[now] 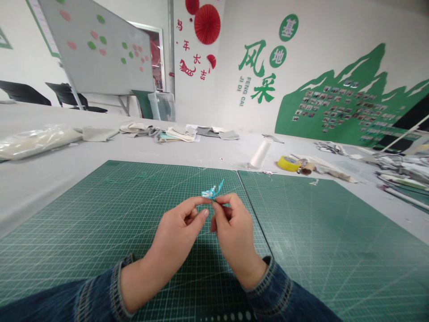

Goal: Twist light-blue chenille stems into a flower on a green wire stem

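A small blue and white flower-like piece (209, 193) with a pointed blue tip is held up above the green cutting mat (134, 201). My right hand (234, 228) pinches its green base between thumb and fingertips. My left hand (179, 228) comes in from the other side, its index fingertip touching the underside of the piece. The left thumb is apart from that index finger, and the other left fingers are curled. The piece is too small to make out in detail.
A second green mat (318, 214) adjoins on the right. Behind the mats are a white thread cone (260, 153), yellow tape (288, 163), a cardboard roll (307, 168) and fabric scraps (181, 133). A plastic-wrapped bundle (40, 141) lies at the left.
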`<control>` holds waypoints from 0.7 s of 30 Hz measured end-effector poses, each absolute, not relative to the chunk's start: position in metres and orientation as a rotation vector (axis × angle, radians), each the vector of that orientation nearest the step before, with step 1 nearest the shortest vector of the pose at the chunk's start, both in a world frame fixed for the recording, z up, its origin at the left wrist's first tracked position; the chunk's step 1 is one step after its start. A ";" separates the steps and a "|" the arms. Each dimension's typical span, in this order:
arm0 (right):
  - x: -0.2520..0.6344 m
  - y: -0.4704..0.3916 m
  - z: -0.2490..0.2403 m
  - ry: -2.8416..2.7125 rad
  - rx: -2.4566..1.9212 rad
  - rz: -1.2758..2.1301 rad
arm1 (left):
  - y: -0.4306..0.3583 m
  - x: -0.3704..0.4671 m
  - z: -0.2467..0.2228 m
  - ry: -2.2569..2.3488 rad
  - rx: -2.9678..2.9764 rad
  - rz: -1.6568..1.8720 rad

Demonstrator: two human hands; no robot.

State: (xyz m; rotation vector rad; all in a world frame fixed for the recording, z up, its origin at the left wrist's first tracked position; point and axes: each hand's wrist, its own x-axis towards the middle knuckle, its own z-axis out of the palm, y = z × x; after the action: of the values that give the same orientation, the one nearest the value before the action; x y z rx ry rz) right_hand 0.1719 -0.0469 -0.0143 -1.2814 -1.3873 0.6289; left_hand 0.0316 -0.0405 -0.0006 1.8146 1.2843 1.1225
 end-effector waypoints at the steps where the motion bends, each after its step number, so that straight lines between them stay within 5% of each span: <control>1: 0.172 -0.047 -0.014 -1.373 -1.277 0.649 | -0.041 0.032 0.000 1.283 1.795 1.124; 21: 0.160 -0.054 -0.013 -1.326 -1.157 0.772 | -0.033 0.042 0.001 0.970 1.037 1.284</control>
State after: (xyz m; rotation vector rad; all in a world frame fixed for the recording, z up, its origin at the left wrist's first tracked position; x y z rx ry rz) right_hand 0.1599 -0.0543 -0.0132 -1.1572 -1.3263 0.7719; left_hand 0.0422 -0.0326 0.0012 1.0367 0.9704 1.2844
